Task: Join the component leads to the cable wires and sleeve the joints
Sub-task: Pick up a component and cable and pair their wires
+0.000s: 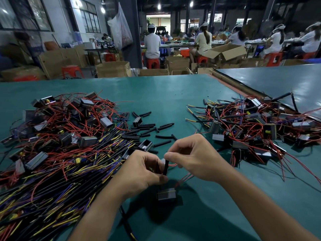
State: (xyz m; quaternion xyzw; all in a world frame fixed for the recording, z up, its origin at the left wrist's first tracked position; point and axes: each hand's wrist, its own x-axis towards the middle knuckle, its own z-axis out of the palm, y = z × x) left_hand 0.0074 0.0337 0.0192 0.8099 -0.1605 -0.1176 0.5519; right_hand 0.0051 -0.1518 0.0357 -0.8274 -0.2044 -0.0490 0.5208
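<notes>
Our left hand [144, 171] is curled, thumb and fingers pinching the lower end of a short matte black sleeve tube [165, 168]. Our right hand [192, 157] pinches its upper end, so the tube stands nearly upright between them, just above the green tabletop [165, 94]. Below it lies the small grey-and-black boxy component [166, 195], its thin red leads [183, 177] curving up towards our fingers. The joint itself is hidden by the hands, so we cannot tell whether the sleeve covers it.

We judge the likely trouble to be this: pushing the tube along could snag the twisted strands and pull the joint apart, and stopping short would leave bare metal showing. The component's weight on such thin leads could also tug things loose if we lift.

The tube looks soft and dull, the leads glossy and springy. Loose black sleeve pieces [149, 129] lie ahead. A tangled heap of black cables with yellow and blue wires [60, 174] sits at left and a pile of wired components [260, 126] at right.
</notes>
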